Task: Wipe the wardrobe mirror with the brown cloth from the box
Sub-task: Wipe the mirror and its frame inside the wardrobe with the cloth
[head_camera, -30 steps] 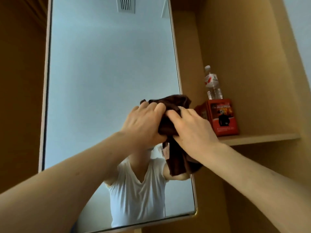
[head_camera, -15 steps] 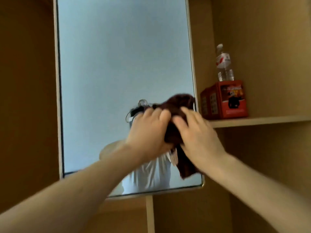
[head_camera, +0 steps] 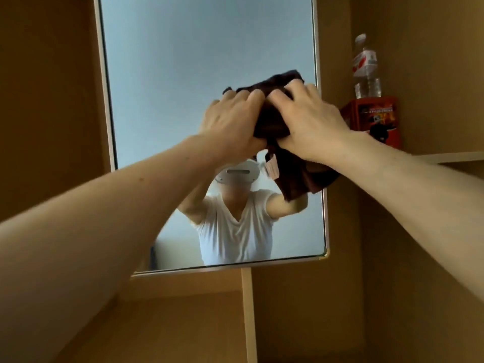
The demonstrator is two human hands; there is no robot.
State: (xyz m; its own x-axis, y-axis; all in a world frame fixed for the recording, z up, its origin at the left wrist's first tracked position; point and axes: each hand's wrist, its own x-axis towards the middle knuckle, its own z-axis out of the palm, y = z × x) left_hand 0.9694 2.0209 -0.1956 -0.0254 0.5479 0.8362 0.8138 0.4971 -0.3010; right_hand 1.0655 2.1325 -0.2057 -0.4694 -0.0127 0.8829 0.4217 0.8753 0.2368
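Item: brown cloth (head_camera: 271, 124). Soft, light and limp; likely to bunch and to slide easily on glass.
Location: wadded under the curled, gripping fingers of the left hand (head_camera: 230, 121) and right hand (head_camera: 309, 119), at the mirror (head_camera: 196, 61). A loose tail hangs below the right fingers.
Hold: the wad, not the tail.

Dim, warm light around me. The tall white-framed wardrobe mirror (head_camera: 204, 74) glows pale blue-grey, no harsh glare. Everything's slightly soft, the clear plastic bottle (head_camera: 365, 66) smeared, the edges stretched.
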